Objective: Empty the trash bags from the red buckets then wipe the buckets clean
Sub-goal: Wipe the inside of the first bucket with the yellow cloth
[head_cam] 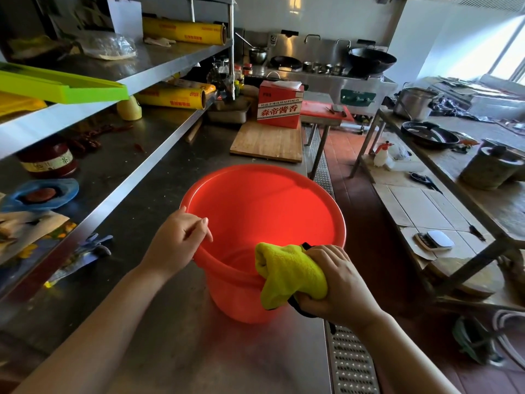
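While the red bucket [264,211] stands upright on the steel table [176,351], near its right-hand edge, both hands work its near rim. No bag shows inside — the interior looks bare and glowing, so by my reading the emptying is done for this one and the wiping is underway.

Left hand [177,241]: hooked over the near-left rim, thumb inside, fingers curled around the lip. Likely purpose — to brace the light plastic so it does not skate or tip under the rubbing.

Right hand [338,282]: fingers clenched on a bunched yellow cloth [289,275], which drapes over the near-right rim and down the outer wall. A black strip shows beneath the cloth and hand; possibly the bucket's handle, but I cannot tell. Bunching the cloth gives a thick pad to press with.

Surroundings: wooden board [267,143] and red carton [279,105] farther along the table, well apart from the bucket; rolls of wrap on the shelves to the left.

Only one bucket is in view; any others lie out of sight.
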A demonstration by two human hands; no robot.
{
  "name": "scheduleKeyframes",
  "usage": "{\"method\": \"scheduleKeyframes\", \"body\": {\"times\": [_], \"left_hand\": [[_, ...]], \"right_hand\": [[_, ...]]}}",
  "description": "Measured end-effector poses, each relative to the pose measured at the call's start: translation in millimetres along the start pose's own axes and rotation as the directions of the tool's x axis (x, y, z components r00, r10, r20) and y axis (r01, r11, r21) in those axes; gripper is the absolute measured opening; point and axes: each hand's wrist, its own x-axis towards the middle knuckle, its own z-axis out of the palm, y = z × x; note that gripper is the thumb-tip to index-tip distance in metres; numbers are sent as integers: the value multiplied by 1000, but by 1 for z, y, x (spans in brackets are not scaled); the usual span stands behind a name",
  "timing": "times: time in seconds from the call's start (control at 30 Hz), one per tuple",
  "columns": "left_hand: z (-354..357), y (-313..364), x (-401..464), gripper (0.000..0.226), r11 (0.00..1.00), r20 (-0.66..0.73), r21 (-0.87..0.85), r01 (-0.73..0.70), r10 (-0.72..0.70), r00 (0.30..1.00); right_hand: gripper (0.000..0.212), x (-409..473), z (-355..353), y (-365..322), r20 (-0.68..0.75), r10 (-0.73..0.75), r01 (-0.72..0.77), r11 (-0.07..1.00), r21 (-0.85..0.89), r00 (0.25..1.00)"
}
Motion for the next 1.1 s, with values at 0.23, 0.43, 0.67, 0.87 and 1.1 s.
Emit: {"method": "scheduleKeyframes", "body": {"times": [0.23, 0.43, 0.67, 0.87, 1.1], "left_hand": [[28, 29, -28, 40, 995, 24, 58, -84, 83, 996], [35, 28, -36, 32, 999, -10, -2, -37, 37, 999], [34, 20, -27, 44, 997, -29, 65, -44, 46, 999], [24, 14, -19, 48, 998, -84, 5, -60, 60, 995], [5, -4, -1, 48, 993, 87, -113, -38, 48, 995]], "right_hand": [[55, 1, 26, -48, -116, 107, -119, 987, -107, 987], [57, 3, 40, -79, -165, 167, -195, 966, -172, 972], [60, 1, 30, -73, -99, 80, -95, 982, -163, 992], [60, -6, 13, -42, -18, -15, 13, 993, -122, 1000], [67, -11, -9, -3, 49, -91, 94, 993, -74, 995]]}}
